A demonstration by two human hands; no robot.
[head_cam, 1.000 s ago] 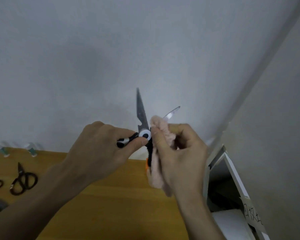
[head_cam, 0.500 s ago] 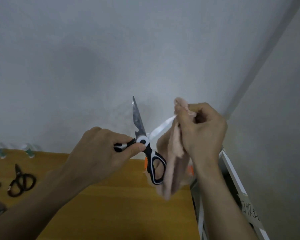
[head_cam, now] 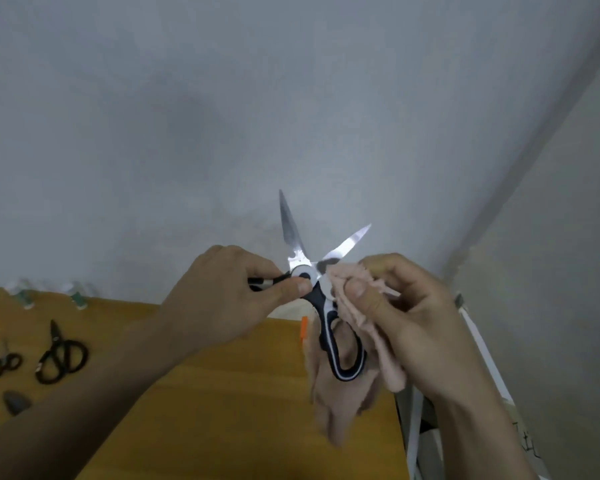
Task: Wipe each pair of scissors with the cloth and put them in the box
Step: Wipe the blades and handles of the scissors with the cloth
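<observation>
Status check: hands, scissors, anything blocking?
Left hand grips one handle of the open scissors. Right hand pinches pink cloth near the pivot. Two black scissors wait on table. Nothing blocking.

I count three pairs of scissors: one black-and-white kitchen pair [head_cam: 321, 306] held up with blades spread, one black pair [head_cam: 61, 356] far left on the table, one small black pair [head_cam: 2, 365] left of that. One pink cloth [head_cam: 357, 362]. Two hands: left hand [head_cam: 229, 299], right hand [head_cam: 416, 317]. One white box [head_cam: 416, 427] at the right table edge. One wooden table [head_cam: 222, 410].
</observation>
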